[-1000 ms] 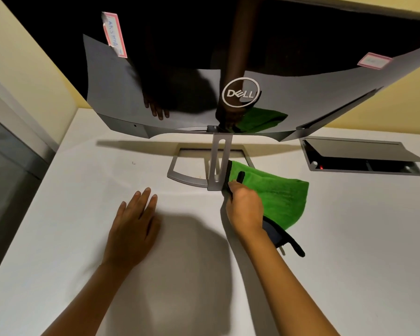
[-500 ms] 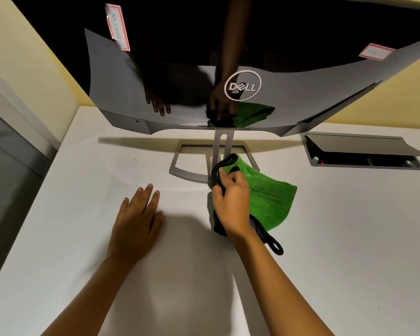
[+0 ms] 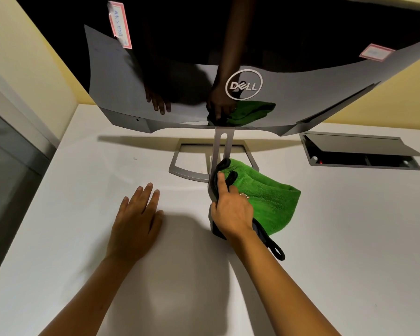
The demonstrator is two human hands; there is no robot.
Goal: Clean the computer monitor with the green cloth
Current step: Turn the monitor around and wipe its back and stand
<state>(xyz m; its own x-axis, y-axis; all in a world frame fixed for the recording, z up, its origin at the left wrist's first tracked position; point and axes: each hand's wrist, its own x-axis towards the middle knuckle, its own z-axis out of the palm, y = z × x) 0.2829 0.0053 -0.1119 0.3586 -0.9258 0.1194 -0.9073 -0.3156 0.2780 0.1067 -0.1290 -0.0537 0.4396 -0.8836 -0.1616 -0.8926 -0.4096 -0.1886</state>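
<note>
Gripping green cloth [image 3: 269,202] beside monitor [image 3: 289,93] stand [image 3: 220,151], right hand [image 3: 230,212] curled; left hand [image 3: 134,221] lay flat, empty, on worktop [image 3: 349,238].

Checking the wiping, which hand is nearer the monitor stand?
Right. The right hand holds the green cloth against the stand; the left hand lies flat on the desk, apart.

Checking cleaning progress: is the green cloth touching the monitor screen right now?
No, the green cloth lies on the desk by the stand, under the right hand.
</note>
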